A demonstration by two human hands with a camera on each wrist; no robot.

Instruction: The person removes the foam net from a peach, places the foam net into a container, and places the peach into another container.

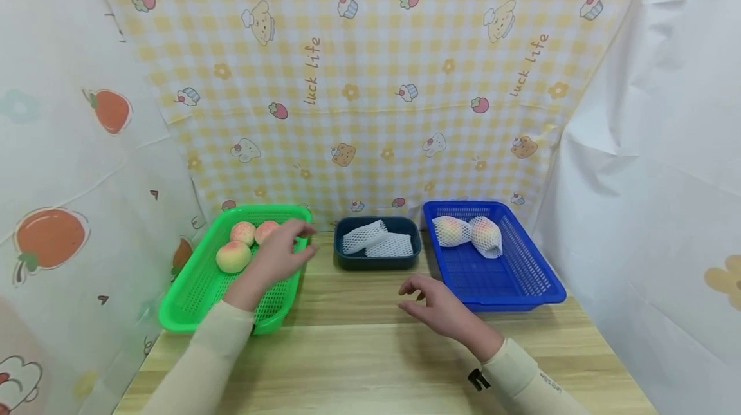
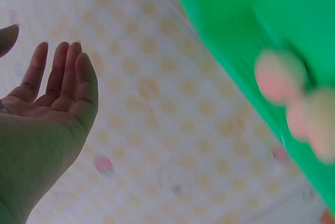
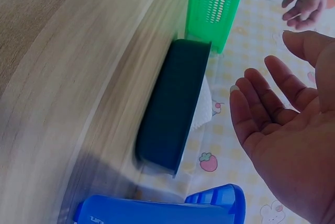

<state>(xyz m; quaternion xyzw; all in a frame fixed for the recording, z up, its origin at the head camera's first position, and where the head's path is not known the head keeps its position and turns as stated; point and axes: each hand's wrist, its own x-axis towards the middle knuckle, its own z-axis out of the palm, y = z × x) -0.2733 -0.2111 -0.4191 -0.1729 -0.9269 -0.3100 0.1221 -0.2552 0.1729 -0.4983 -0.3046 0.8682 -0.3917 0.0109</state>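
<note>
My left hand (image 1: 280,254) hovers over the right side of the green basket (image 1: 173,312), fingers loosely bent and holding nothing. Three peaches (image 1: 234,257) show in that basket, one partly behind the hand. My right hand (image 1: 437,305) is above the table, just left of the blue basket (image 1: 498,302), with relaxed fingers and nothing in them. Inside the blue basket lie two peaches (image 1: 485,235) wrapped in white foam nets. Between the baskets, a dark box (image 1: 377,263) holds white foam net sleeves (image 1: 390,246). In the left wrist view the peaches (image 2: 280,77) are blurred.
The wooden table (image 1: 347,363) carries all three containers. A yellow checked cloth (image 1: 370,125) hangs right behind them. White sheets (image 1: 666,209) stand along both sides. A black clip or strap (image 1: 478,379) sits by the right cuff.
</note>
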